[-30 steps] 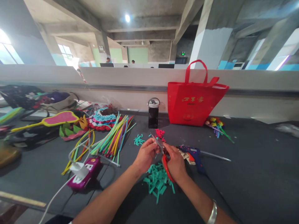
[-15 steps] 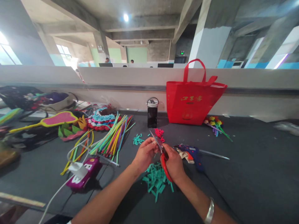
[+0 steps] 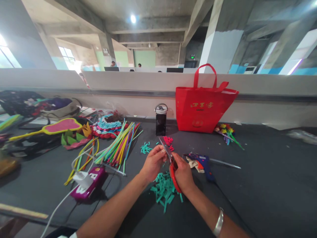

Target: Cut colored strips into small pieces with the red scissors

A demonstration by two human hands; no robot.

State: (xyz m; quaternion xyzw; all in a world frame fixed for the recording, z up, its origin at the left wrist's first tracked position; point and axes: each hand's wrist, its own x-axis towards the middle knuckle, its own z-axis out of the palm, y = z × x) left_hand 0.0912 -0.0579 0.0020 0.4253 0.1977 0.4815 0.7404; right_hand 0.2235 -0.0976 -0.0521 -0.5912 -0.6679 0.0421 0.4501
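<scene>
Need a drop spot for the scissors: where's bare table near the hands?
Bare table: right of the glue gun, in front of the red bag. Crowded: teal scraps under the left hand and right hand with scissors, sticks and a purple box to the left.

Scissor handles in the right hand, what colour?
Red scissor handles, clearest in the head view.

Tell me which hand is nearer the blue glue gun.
Right. The right hand, holding the scissors, is just beside the glue gun; the left hand is farther off, across the scissor blades.
</scene>
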